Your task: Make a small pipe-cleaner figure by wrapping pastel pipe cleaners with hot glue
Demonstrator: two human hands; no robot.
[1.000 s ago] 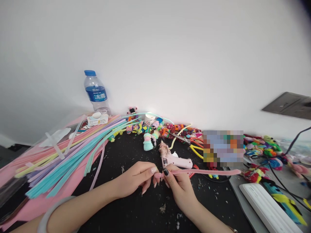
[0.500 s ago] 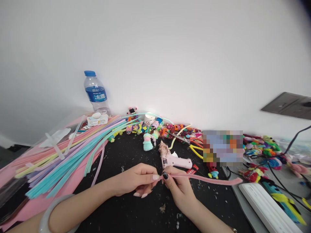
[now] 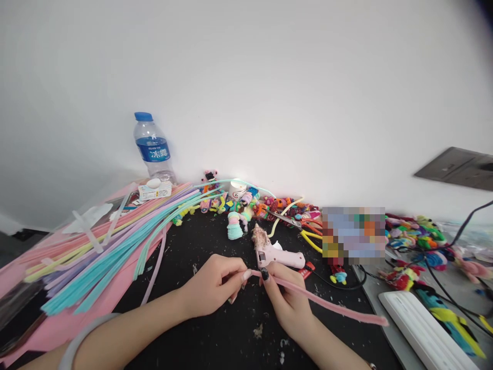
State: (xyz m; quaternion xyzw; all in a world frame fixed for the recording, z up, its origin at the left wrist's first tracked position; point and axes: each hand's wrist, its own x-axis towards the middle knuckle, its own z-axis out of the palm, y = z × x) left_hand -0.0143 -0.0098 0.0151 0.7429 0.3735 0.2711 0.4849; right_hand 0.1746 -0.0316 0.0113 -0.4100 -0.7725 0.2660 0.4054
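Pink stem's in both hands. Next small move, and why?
Probably a slight twist by the left hand while the right hand steadies the pink stem. Both pinch it close together, with only a short span between them, and the long part trails free past the right hand. What the left fingers cover is hidden, so that's a judgement.

**Concealed, Truncated and Illegible Items**

A pixelated patch [image 3: 353, 235] at the far right corner of the worktop [image 3: 192, 345] masks its contents and the ends of the yellow handles [image 3: 309, 239]. The pink stem's [image 3: 342, 309] left end is concealed at the left hand's [image 3: 213, 285] fingertips; the right hand's [image 3: 290, 298] fingers are partly hidden behind its thumb. Past the right edge, a white bar [image 3: 423, 329] is cut off below. Print on the box [image 3: 156, 191], far left corner: illegible. Scraps [image 3: 258, 330] toward the near edge: too small to identify.
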